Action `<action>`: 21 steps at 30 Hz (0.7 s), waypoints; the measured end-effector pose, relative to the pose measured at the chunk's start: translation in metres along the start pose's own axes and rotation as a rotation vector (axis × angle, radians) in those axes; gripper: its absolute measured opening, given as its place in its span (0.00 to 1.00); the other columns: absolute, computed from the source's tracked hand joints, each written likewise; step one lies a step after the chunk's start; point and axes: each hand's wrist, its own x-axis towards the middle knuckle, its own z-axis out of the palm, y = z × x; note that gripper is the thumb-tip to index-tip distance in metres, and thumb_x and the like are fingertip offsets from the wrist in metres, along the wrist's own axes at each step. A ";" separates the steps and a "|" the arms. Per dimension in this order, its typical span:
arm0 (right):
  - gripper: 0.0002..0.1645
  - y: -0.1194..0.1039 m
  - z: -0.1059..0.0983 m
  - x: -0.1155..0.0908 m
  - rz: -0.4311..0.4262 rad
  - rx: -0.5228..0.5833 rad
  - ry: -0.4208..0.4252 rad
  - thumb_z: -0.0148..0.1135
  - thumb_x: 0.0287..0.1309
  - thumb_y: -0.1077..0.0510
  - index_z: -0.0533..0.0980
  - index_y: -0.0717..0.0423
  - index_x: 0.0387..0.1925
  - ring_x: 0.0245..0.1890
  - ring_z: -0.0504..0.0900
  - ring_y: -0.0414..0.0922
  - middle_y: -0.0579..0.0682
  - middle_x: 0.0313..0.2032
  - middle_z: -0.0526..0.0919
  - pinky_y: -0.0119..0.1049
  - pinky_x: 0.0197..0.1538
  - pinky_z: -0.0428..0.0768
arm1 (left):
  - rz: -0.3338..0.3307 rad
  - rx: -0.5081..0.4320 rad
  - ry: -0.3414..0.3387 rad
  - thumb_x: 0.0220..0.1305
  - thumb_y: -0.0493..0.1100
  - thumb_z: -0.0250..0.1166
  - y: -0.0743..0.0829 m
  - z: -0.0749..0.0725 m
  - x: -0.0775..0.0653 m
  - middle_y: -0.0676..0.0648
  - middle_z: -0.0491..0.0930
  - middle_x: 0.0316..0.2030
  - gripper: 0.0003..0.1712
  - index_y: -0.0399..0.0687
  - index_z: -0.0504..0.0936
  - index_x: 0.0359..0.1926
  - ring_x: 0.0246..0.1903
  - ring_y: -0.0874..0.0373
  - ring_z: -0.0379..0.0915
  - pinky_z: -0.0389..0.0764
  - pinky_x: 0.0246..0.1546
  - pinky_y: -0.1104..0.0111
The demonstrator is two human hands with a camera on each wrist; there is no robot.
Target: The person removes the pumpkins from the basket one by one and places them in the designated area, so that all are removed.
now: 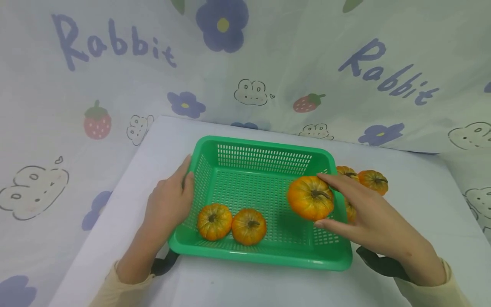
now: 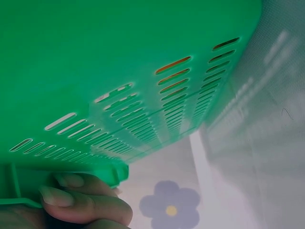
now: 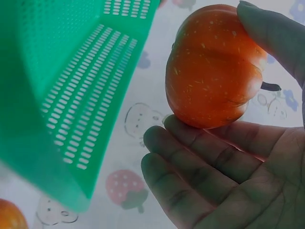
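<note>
A green plastic basket (image 1: 261,256) with slotted walls stands on the white table. My left hand (image 1: 168,200) grips its left rim; in the left wrist view the fingers (image 2: 90,205) curl under the rim's edge. Between thumb and fingers, my right hand (image 1: 376,217) holds a small orange pumpkin (image 1: 307,200) over the basket's right side. The right wrist view shows this pumpkin (image 3: 214,71) with its dark stem towards the palm, apart from the basket wall (image 3: 90,95). Two more pumpkins, one at left (image 1: 215,224) and its neighbour (image 1: 248,228), lie in the basket's front left part.
Outside the basket's right wall lie several more pumpkins (image 1: 374,181), partly hidden by the right hand and the rim. Behind the table (image 1: 230,285) hangs a pale cloth (image 1: 268,55) printed with rabbits, flowers and strawberries.
</note>
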 end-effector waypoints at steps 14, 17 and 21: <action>0.56 0.021 0.009 -0.026 0.109 0.012 0.085 0.83 0.53 0.46 0.63 0.48 0.78 0.53 0.82 0.58 0.57 0.68 0.76 0.63 0.49 0.82 | -0.007 0.008 -0.005 0.85 0.56 0.38 0.000 0.000 0.001 0.27 0.83 0.49 0.34 0.52 0.52 0.84 0.29 0.46 0.78 0.79 0.30 0.51; 0.57 0.027 0.009 -0.033 0.159 0.023 0.099 0.84 0.52 0.47 0.63 0.49 0.78 0.58 0.80 0.65 0.60 0.66 0.77 0.69 0.53 0.77 | -0.008 0.004 -0.008 0.85 0.56 0.38 0.000 0.000 0.001 0.27 0.83 0.48 0.34 0.52 0.52 0.84 0.28 0.46 0.78 0.79 0.28 0.53; 0.58 0.035 0.009 -0.040 0.196 0.023 0.122 0.85 0.49 0.47 0.64 0.48 0.77 0.58 0.81 0.65 0.60 0.64 0.79 0.67 0.54 0.75 | -0.009 -0.001 -0.014 0.84 0.57 0.37 0.000 0.000 0.002 0.29 0.83 0.42 0.35 0.54 0.51 0.84 0.25 0.48 0.76 0.77 0.25 0.56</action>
